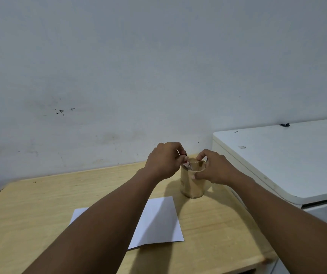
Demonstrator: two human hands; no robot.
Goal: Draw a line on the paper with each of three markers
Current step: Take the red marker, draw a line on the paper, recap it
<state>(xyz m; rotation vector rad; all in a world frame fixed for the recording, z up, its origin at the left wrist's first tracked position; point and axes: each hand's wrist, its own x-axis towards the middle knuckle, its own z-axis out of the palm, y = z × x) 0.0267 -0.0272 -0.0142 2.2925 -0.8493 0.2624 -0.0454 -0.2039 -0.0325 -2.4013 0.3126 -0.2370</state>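
A tan cylindrical holder [191, 186] stands upright on the wooden table [40, 210], just beyond the far right corner of a white sheet of paper [158, 220]. My left hand [163, 162] is closed around markers [186, 164] that poke out of the holder's mouth; only a short white, red and dark stretch of them shows. My right hand [214, 168] grips the holder's rim and right side, thumb on the near wall. My left forearm covers the middle of the paper. How many markers there are cannot be told.
A white chest-like appliance [289, 161] with a closed lid stands right beside the table on the right. A pale wall [139, 76] rises straight behind the table's back edge. The table's front right corner [265, 260] is rounded.
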